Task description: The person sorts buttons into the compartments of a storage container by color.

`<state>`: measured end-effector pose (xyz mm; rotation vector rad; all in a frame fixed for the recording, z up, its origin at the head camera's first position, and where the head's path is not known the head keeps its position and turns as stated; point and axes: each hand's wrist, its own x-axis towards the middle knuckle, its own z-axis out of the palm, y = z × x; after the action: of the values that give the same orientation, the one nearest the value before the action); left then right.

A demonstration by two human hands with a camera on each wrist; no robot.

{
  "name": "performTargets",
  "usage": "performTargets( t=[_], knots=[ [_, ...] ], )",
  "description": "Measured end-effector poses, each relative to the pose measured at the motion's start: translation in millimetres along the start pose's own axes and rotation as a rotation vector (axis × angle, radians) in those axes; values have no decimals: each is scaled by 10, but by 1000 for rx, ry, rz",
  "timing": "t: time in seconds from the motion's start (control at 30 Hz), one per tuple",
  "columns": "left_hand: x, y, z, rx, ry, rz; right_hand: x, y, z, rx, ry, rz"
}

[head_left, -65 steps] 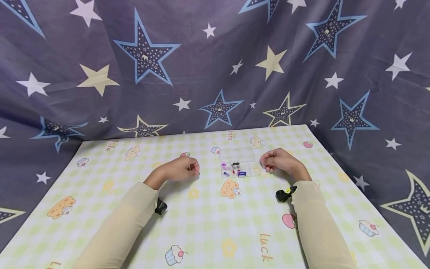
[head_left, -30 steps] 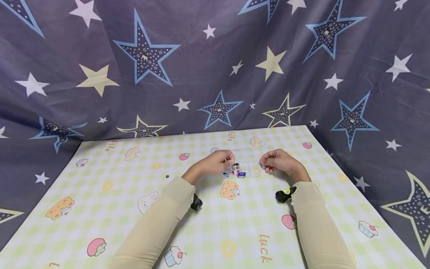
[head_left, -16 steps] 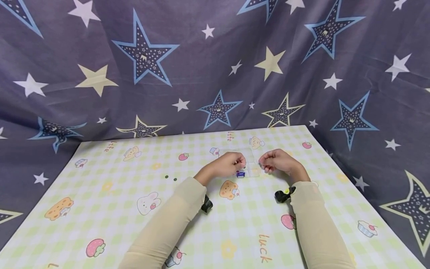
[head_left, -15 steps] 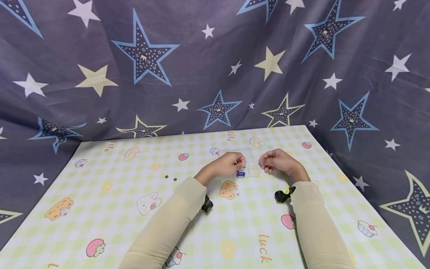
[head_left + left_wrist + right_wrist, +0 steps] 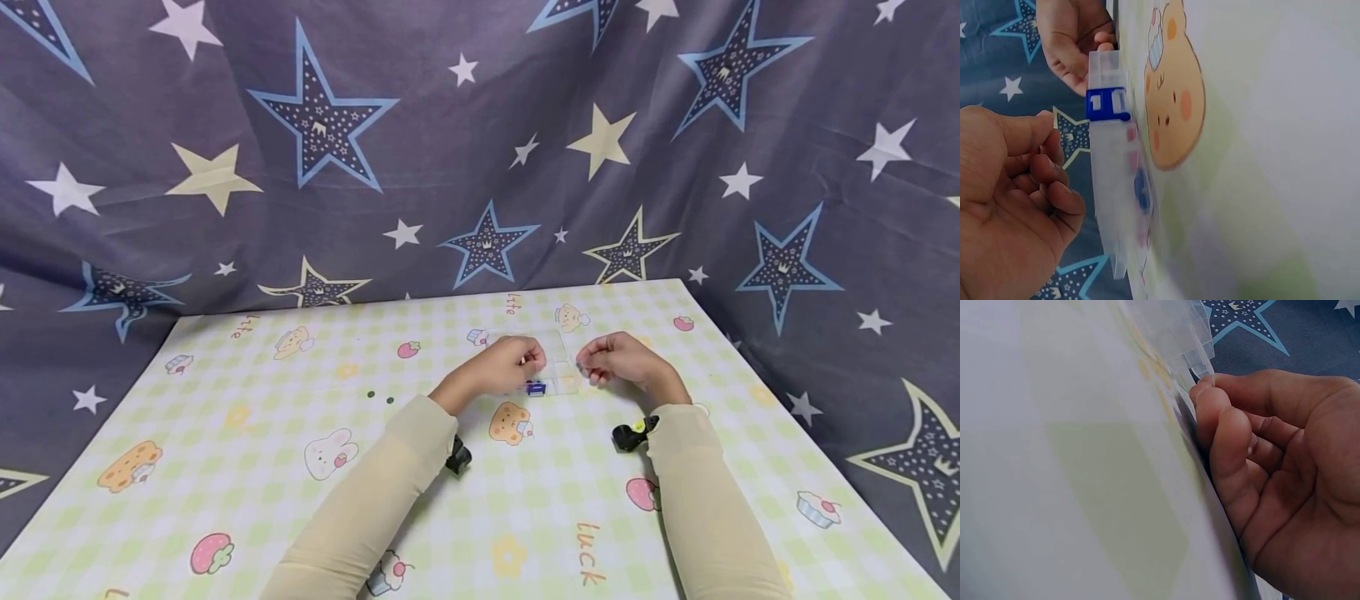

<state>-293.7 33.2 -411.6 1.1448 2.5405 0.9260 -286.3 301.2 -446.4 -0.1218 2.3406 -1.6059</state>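
A clear plastic compartment box [image 5: 563, 386] with a blue clasp [image 5: 1108, 104] lies on the table, its lid [image 5: 553, 342] folded back. My left hand [image 5: 510, 365] is over the left part of the box, fingers curled, thumb and index tips close together. Whether anything small is between them cannot be seen. Pink and blue pieces [image 5: 1141, 190] show through the box wall in the left wrist view; from the head, this hand hides most of them. My right hand [image 5: 622, 360] pinches the box's right edge between thumb and fingertips, as the right wrist view shows.
Two small dark green discs [image 5: 371, 394] lie on the table left of the left forearm. A checked cloth with printed cartoon figures covers the table [image 5: 570, 467]. Behind it hangs a star-patterned curtain [image 5: 420, 150].
My left hand has moved right from beside the box to above its compartments, then slightly back left. Its forearm has uncovered the two green discs. The right hand stays at the box's edge.
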Motion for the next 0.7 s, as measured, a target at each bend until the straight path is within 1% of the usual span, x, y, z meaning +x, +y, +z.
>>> performTargets(
  t=[0.1, 0.2, 0.33, 0.47, 0.57, 0.7],
  knots=[
    [-64, -43, -58, 1, 1, -1, -1, 7, -8, -8, -8, -11],
    [-152, -124, -134, 18, 9, -13, 5, 16, -14, -10, -17, -19],
    [-296, -278, -252, 66, 39, -20, 14, 33, -21, -8, -12, -21],
    [-479, -450, -386, 107, 70, -18, 13, 40, -13, -3, -19, -24],
    [-637, -573, -497, 129, 78, -50, 10, 41, -11, 0, -27, -25],
    [-853, -737, -632, 125, 74, -107, 8, 36, -27, 1, -14, -21]
  ],
)
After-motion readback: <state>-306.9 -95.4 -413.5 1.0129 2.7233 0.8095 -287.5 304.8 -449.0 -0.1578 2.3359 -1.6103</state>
